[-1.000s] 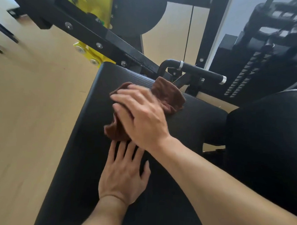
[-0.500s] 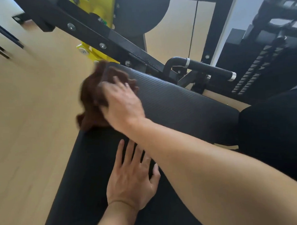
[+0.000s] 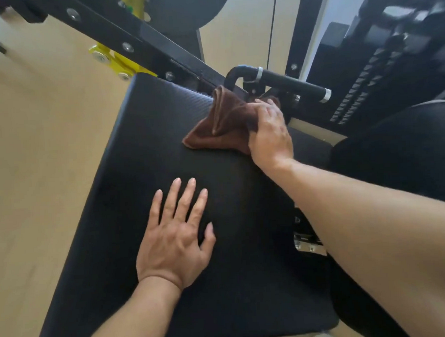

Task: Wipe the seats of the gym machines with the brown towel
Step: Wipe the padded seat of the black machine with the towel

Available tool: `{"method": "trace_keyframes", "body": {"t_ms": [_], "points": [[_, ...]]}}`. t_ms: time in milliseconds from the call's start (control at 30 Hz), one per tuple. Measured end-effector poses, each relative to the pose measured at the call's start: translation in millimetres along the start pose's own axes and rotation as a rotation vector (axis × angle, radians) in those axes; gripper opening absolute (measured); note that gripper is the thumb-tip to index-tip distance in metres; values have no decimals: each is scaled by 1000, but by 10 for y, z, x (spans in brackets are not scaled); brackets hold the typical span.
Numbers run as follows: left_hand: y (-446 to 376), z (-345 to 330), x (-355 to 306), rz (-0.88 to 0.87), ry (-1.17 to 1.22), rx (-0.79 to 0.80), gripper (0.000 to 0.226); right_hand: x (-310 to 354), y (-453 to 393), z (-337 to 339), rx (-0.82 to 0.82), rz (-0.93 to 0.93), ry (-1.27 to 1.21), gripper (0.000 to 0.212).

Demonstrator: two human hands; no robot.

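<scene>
A black padded seat of a gym machine fills the middle of the head view. The brown towel lies bunched on the seat's far right part, close to the back edge. My right hand grips the towel's right side and presses it onto the pad. My left hand rests flat on the seat's middle with fingers spread, holding nothing.
A black handle bar with silver collars sits just behind the towel. A black frame beam and yellow bracket cross the far left. A weight stack and another black pad stand at right. Light wooden floor lies left.
My right hand has swept the towel from the seat's far left corner across to the far right, near the handle bar. My left hand stays flat on the seat.
</scene>
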State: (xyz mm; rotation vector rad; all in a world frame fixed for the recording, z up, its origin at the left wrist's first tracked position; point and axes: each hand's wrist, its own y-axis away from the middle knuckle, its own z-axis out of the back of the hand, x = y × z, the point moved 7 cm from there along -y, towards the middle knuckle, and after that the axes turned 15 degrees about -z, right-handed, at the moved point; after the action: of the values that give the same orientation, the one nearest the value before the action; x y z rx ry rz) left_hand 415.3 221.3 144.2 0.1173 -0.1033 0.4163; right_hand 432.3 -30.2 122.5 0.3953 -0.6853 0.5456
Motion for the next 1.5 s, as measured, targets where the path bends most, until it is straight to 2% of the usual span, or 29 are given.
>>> {"method": "trace_keyframes", "body": {"t_ms": [167, 233, 400, 467, 567, 700, 767, 833, 900, 1000, 1067, 1167, 1233, 1333, 1400, 1500], "points": [[26, 17, -21, 11, 22, -39, 65, -701, 191, 239, -144, -221, 29, 45], [32, 30, -14, 15, 23, -57, 65, -884, 265, 277, -148, -305, 45, 48], [39, 58, -18, 17, 43, -79, 66, -841, 658, 319, -113, -452, 12, 57], [46, 73, -25, 11, 56, -73, 67, -646, 1051, 244, -58, -409, -17, 60], [69, 62, -2, -23, 122, -63, 69, -398, 1891, 48, 46, -204, -27, 61], [157, 201, 103, -85, 509, -76, 58, -745, 2899, -23, 89, -108, 75, 55], [370, 287, 129, -129, 599, -92, 56, -1127, 3097, 88, 32, -221, 149, 57], [709, 323, 72, -223, 526, -119, 58, -1379, 3164, 181, -12, -369, 161, 65], [1034, 321, 4, -253, 528, -155, 60, -1404, 3145, 182, -49, -457, 66, 67], [1362, 377, 13, -180, 593, -280, 55, -1170, 3138, 156, -159, -578, -140, 60], [1554, 444, 142, -65, 629, -402, 52, -793, 3203, -1, -155, -509, -207, 57], [1783, 501, 424, 92, 601, -526, 50, 158, 3323, -434, 58, -146, -297, 59], [1849, 515, 623, 167, 617, -560, 49, 722, 3401, -762, 195, 141, -164, 63], [1819, 560, 845, 260, 603, -593, 49, 973, 3245, -969, 203, 370, 132, 64], [1719, 588, 887, 259, 564, -570, 52, 865, 2958, -954, 174, 341, 212, 64], [1528, 620, 843, 208, 504, -522, 54, 459, 2261, -658, 133, -28, 167, 74]]}}
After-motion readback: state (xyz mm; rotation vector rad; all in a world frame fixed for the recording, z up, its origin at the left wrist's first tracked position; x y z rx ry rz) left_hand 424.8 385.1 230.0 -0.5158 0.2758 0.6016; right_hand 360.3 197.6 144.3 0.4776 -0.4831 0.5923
